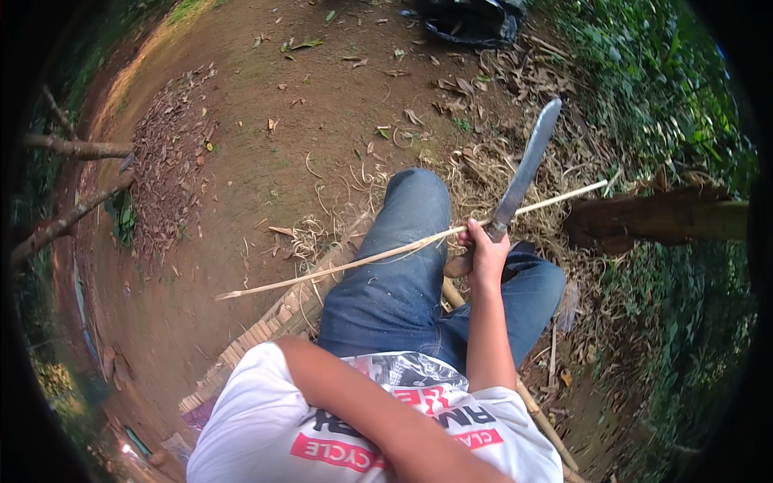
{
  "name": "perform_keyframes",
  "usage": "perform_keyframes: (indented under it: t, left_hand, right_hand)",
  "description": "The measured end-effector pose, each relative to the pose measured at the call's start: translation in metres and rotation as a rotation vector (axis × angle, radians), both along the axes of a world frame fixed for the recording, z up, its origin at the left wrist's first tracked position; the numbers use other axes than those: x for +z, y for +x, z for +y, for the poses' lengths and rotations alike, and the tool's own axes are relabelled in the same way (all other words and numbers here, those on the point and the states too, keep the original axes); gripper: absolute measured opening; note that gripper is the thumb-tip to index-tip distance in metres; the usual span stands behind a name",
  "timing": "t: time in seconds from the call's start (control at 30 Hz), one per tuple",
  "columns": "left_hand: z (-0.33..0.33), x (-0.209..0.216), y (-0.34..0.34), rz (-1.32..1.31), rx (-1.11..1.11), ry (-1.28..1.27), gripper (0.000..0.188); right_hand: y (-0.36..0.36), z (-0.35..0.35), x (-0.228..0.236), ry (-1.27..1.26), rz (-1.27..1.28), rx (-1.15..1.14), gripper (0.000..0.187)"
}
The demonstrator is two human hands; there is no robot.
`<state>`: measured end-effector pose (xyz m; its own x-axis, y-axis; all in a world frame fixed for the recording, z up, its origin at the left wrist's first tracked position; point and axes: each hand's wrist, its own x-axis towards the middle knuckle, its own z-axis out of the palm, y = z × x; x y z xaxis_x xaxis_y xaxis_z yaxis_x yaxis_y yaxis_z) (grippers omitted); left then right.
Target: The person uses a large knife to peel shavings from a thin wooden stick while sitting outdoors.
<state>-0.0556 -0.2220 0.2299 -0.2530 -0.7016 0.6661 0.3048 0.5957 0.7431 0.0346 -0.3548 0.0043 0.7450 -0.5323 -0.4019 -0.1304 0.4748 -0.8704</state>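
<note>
My right hand (pixel 488 251) is closed around the brown handle of a machete (pixel 527 165), whose broad blade points up and away to the right. The same hand holds a long, thin pale stick (pixel 354 262), which crosses over my left thigh and passes by the base of the blade. One end of the stick reaches out left of my knee; the other extends right toward a log. My left arm (pixel 378 410) is bent across my chest toward the lower edge, and its hand is outside the picture.
Curly shavings (pixel 310 237) and dry leaves litter the brown soil around my legs. A rough log (pixel 660 219) lies at the right, before green plants. By my left side is a slatted wooden mat (pixel 266 326). A black plastic bag (pixel 475 20) sits far ahead; branches (pixel 76 213) stand left.
</note>
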Motion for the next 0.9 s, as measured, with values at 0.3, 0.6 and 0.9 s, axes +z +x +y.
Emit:
perform_keyframes:
  t: [0.3, 0.6, 0.9]
  left_hand:
    - [0.042, -0.028, 0.059, 0.458, -0.338, 0.043, 0.038]
    - [0.121, -0.087, 0.102, -0.187, 1.476, 1.160, 0.018]
    - [0.020, 0.000, 0.029, 0.361, -0.295, 0.039, 0.034]
  right_hand:
    - [-0.009, -0.010, -0.002, -0.012, 0.041, -0.051, 0.017]
    - [-0.014, -0.015, -0.007, 0.036, 0.023, -0.041, 0.019]
    - [-0.014, -0.014, -0.005, 0.071, 0.007, -0.052, 0.020]
